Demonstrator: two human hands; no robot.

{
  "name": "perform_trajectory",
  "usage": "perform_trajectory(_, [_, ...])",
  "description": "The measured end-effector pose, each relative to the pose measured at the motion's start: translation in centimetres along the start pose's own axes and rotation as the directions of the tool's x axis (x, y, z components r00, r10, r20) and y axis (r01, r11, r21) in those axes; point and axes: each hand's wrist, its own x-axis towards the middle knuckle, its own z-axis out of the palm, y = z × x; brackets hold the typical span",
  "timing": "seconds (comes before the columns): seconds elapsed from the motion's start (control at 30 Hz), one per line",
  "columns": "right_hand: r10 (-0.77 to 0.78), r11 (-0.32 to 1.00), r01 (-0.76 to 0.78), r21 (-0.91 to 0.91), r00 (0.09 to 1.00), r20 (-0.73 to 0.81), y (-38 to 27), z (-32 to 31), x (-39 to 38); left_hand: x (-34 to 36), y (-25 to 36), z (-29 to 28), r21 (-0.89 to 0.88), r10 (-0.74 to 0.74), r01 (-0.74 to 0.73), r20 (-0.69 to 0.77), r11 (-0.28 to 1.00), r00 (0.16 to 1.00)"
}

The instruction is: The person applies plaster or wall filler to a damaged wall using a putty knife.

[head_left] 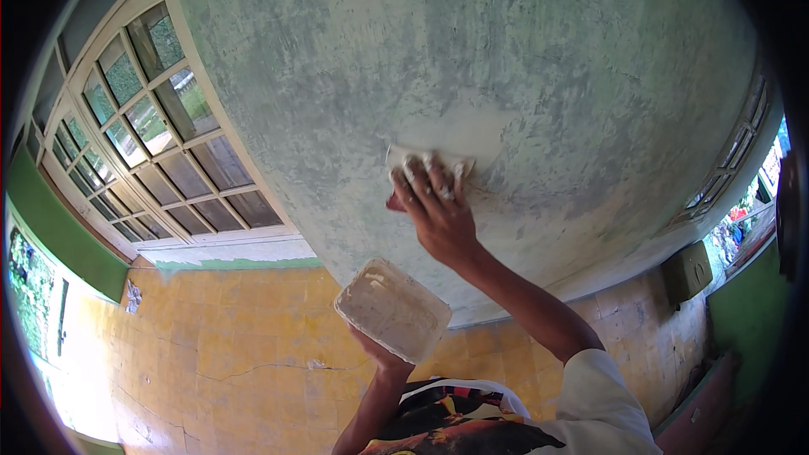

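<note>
My right hand is pressed to the wall, its whitened fingers laid over the thin, pale blade of a putty scraper. A reddish bit, perhaps its handle, shows beside the thumb side of the hand. Fresh pale putty is smeared on the wall just above the blade. Lower down, my left hand supports a rectangular whitish plastic tub from below, its fingers mostly hidden behind it. The tub is tilted and caked with pale residue inside.
Left of the wall stand cream-framed paned doors. Yellow floor tiles, cracked in places, lie below. A crumpled scrap is on the floor at the left. To the right are a dark box-like object and a window.
</note>
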Motion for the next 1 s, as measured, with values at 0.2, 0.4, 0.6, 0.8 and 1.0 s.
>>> perform_trajectory(0.2, [-0.044, 0.986, 0.023, 0.166, 0.991, 0.125, -2.7, 0.8, -5.7, -0.7, 0.4, 0.2, 0.003, 0.009, -0.009, -0.020, 1.000, 1.000])
perform_trajectory(0.4, [0.048, 0.937, -0.050, 0.345, 0.999, 0.016, -0.4, -4.3, -6.2, -0.6, 0.7, 0.2, -0.031, -0.006, 0.008, 0.075, 0.999, 0.997])
perform_trajectory(0.6, [0.226, 0.973, -0.205, 0.105, 0.940, -0.254, 7.1, -5.2, -0.6, -0.7, 0.0, 0.2, -0.058, -0.048, 0.051, 0.053, 0.997, 0.997])
perform_trajectory(0.8, [0.152, 0.987, -0.158, -0.018, 0.971, -0.185, 5.3, 1.5, -3.5, -0.7, 0.1, 0.5, -0.003, -0.032, 0.032, 0.035, 0.999, 0.999])
perform_trajectory(1.0, [0.080, 0.997, -0.080, 0.002, 0.996, -0.025, 0.7, 6.3, -10.1, -0.8, 0.4, 0.3, 0.005, 0.039, -0.039, 0.022, 0.999, 0.999])
